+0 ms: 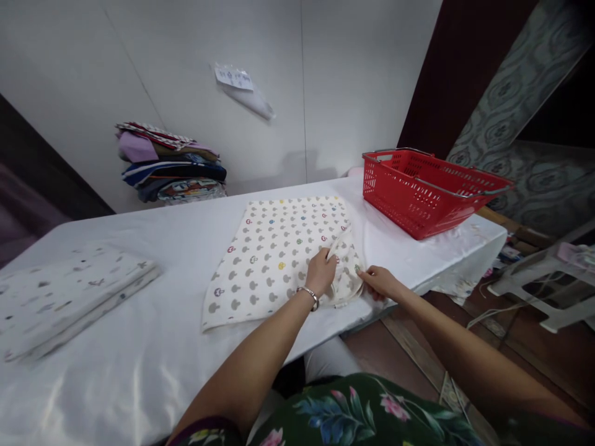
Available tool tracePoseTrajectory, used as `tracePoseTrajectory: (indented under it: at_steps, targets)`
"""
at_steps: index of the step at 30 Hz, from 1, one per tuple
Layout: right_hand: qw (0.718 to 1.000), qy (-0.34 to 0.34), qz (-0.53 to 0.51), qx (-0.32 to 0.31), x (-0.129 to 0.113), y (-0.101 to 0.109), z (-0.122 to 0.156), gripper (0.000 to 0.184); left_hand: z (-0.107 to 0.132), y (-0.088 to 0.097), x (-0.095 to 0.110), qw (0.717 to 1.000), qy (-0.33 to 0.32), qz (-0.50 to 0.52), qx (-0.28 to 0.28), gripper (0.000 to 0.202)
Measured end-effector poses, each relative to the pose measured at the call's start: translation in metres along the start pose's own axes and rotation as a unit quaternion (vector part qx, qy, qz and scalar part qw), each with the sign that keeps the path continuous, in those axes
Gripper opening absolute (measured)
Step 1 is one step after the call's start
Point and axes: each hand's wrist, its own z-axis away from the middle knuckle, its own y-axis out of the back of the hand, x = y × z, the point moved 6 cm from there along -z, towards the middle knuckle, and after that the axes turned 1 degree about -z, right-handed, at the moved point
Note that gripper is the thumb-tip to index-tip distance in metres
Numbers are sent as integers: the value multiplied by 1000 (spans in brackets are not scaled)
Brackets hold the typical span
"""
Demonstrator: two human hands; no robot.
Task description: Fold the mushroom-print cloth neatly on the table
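Note:
A cream cloth (269, 260) printed with grey and coloured mushroom shapes lies spread on the white-covered table. Its near right corner is turned over and bunched. My left hand (321, 272), with a bracelet at the wrist, is closed on a fold of this cloth. At the cloth's right edge, my right hand (379, 282) pinches the border between thumb and fingers. The fingertips of both hands are partly hidden by the fabric and by the hands themselves.
A folded white patterned cloth (69, 297) rests on the table (176, 371) at the left. Behind stands a stack of folded fabrics (174, 164) by the wall. The red basket (418, 198) sits at the back right. A white plastic stool (534, 279) is on the floor at the right.

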Motion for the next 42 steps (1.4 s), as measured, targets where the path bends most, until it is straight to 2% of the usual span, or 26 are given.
tracePoseTrajectory:
  at_steps: [4, 7, 10, 11, 13, 15, 17, 20, 27, 33, 37, 39, 42]
  targets:
    - [1000, 15, -12, 8, -2, -5, -1, 45, -1, 1, 9, 1000, -20, -17, -2, 18]
    - [983, 34, -179, -7, -4, -6, 5, 52, 0, 16, 29, 992, -92, -82, 17, 18]
    - [935, 33, -354, 12, 2, -3, 15, 55, 8, 28, 55, 961, -184, -206, 15, 21]
    - [923, 30, -384, 22, 5, -3, 18, 58, 13, 26, 61, 943, -212, -256, -7, 22]
    - [910, 30, -412, 35, 9, -3, 22, 61, 25, 9, 68, 899, -262, -340, -81, 24]
    - [902, 41, -427, 47, 10, -4, 24, 62, 37, -15, 63, 861, -287, -388, -159, 25]
    - [895, 55, -439, 53, 9, -4, 25, 62, 46, -38, 52, 848, -275, -402, -210, 24]
    - [891, 69, -447, 50, 5, -5, 26, 64, 51, -55, 38, 859, -242, -394, -219, 24]
    - [889, 70, -451, 36, 2, -7, 30, 71, 51, -46, 44, 901, -216, -352, -134, 25]
    - [882, 88, -462, 16, -3, -6, 32, 74, 54, -66, 43, 885, -209, -380, -170, 22]
    - [911, 69, -404, 44, 1, -3, 33, 81, 58, -73, 47, 875, -238, -386, -171, 28]
    - [913, 70, -395, 68, 4, -1, 34, 82, 63, -72, 51, 875, -259, -377, -158, 32]
    - [895, 67, -433, 87, 10, 0, 34, 81, 69, -59, 50, 882, -277, -366, -106, 36]
